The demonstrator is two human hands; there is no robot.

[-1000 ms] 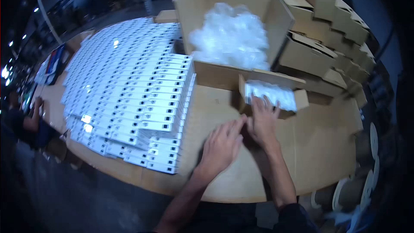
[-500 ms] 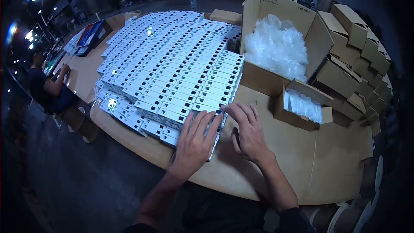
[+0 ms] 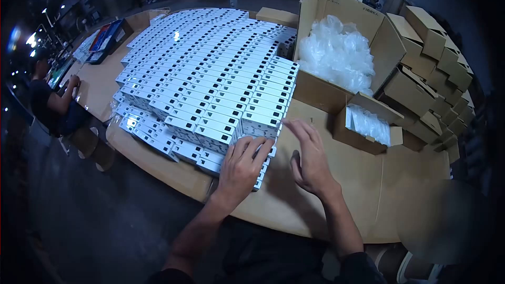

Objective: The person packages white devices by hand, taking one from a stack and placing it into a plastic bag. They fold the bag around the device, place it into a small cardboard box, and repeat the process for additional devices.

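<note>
A broad stack of white slotted boxes [image 3: 194, 84], rectangular with small dark square openings, covers the left part of the table. At its near right corner my left hand [image 3: 239, 165] has its fingers bent over a white box [image 3: 272, 151], just below the top layer's front face. The palm side and most of that box are hidden. My right hand [image 3: 310, 160] hovers right of the corner, fingers extended and thumb apart, holding nothing. Its fingertips are close to the stack's right side.
A large carton [image 3: 322, 92] of clear plastic bags [image 3: 336, 47] stands behind a smaller carton [image 3: 363, 144] with more clear packaging. Brown cartons [image 3: 415, 89] pile up at right. Another person [image 3: 52, 97] sits at the far left table edge. Brown board [image 3: 336, 215] covers the tabletop.
The nearest white box at the top layer's corner has left its place, exposing the front face behind it. My right hand has drawn right, off the stack; my left fingers have bent lower.
</note>
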